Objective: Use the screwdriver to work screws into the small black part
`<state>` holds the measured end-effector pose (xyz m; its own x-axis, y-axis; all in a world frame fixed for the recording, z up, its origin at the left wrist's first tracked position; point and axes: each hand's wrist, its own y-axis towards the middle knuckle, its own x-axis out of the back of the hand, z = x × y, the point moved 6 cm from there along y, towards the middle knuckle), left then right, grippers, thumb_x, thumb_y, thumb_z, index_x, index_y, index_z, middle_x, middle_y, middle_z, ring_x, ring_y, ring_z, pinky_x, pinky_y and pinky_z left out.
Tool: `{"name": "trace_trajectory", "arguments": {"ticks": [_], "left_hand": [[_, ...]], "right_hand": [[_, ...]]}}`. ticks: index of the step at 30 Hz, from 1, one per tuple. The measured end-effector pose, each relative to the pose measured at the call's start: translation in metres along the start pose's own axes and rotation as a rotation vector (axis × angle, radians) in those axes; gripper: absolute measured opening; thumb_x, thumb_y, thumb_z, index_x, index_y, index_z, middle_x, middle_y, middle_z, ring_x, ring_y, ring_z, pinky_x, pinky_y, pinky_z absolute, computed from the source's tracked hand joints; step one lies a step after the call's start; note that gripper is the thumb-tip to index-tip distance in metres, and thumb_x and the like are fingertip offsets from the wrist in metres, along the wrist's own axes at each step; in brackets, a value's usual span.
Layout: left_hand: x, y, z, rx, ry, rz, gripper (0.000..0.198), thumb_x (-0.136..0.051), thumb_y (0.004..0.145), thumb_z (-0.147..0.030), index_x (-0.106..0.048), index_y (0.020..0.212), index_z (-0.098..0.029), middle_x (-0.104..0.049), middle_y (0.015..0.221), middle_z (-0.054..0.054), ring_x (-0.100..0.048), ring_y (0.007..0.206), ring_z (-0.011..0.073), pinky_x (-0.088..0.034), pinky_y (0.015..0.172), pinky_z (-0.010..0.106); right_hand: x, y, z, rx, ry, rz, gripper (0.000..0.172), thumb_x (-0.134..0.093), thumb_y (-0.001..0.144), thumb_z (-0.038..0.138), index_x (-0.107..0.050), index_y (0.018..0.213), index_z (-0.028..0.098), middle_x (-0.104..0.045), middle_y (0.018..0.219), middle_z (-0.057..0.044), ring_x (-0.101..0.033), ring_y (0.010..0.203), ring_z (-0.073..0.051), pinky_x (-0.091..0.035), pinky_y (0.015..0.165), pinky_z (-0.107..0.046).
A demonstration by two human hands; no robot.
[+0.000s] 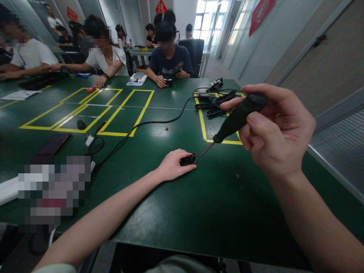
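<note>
My left hand [173, 165] rests on the green table [176, 212] with its fingers closed round a small black part [187, 159]. My right hand [277, 129] is raised above the table's right side, fingers wrapped round the dark green handle of a screwdriver [237, 118]. The thin metal shaft slants down to the left and its tip meets the end of the black part.
Yellow tape rectangles [125, 110] mark the table. A black cable [148, 123] runs across the middle toward a pile of black cords and adapters [216, 102] at the back right. Other people sit along the far and left sides. A small black object [81, 124] lies left.
</note>
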<state>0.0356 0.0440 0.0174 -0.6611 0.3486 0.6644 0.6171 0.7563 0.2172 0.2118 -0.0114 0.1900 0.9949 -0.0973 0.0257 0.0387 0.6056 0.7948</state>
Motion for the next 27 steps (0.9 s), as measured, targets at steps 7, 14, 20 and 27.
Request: {"name": "trace_trajectory", "arguments": {"ticks": [7,14,20,27], "left_hand": [[-0.0014,0.0005,0.0004,-0.003,-0.009,-0.006,0.025,-0.079,0.095,-0.041,-0.081,0.106,-0.018,-0.079,0.102,0.008,-0.07,0.09,0.0226,-0.057,0.084,0.036],[-0.0001,-0.0001,-0.0001,0.0,-0.027,0.002,0.025,-0.079,0.095,-0.04,-0.081,0.106,-0.018,-0.079,0.103,0.009,-0.07,0.09,0.0222,-0.057,0.082,0.034],[-0.0006,-0.0002,0.0002,-0.004,-0.01,-0.003,0.024,-0.079,0.095,-0.039,-0.081,0.106,-0.018,-0.079,0.102,0.008,-0.07,0.089,0.022,-0.057,0.083,0.035],[-0.0007,-0.0003,0.0,-0.013,-0.017,-0.005,0.023,-0.079,0.095,-0.039,-0.081,0.104,-0.018,-0.079,0.101,0.008,-0.069,0.089,0.0223,-0.057,0.084,0.035]], "right_hand": [[-0.0026,-0.0012,0.0019,0.072,-0.131,-0.012,0.046,-0.092,0.08,0.027,-0.083,0.124,0.035,-0.079,0.101,-0.003,-0.063,0.063,-0.014,-0.043,0.04,-0.022],[0.0044,0.0026,-0.0026,0.125,-0.091,-0.006,0.058,-0.086,0.081,0.015,-0.079,0.135,0.038,-0.082,0.109,-0.003,-0.078,0.099,-0.023,-0.065,0.083,-0.036],[0.0045,0.0021,-0.0021,0.15,-0.204,-0.007,0.049,-0.088,0.085,0.031,-0.079,0.133,0.035,-0.079,0.103,-0.004,-0.075,0.089,-0.022,-0.066,0.082,-0.038],[0.0021,0.0033,0.0039,0.145,-0.159,0.037,0.074,-0.092,0.075,0.014,-0.074,0.14,0.046,-0.082,0.109,0.0,-0.078,0.094,-0.023,-0.066,0.068,-0.033]]}}
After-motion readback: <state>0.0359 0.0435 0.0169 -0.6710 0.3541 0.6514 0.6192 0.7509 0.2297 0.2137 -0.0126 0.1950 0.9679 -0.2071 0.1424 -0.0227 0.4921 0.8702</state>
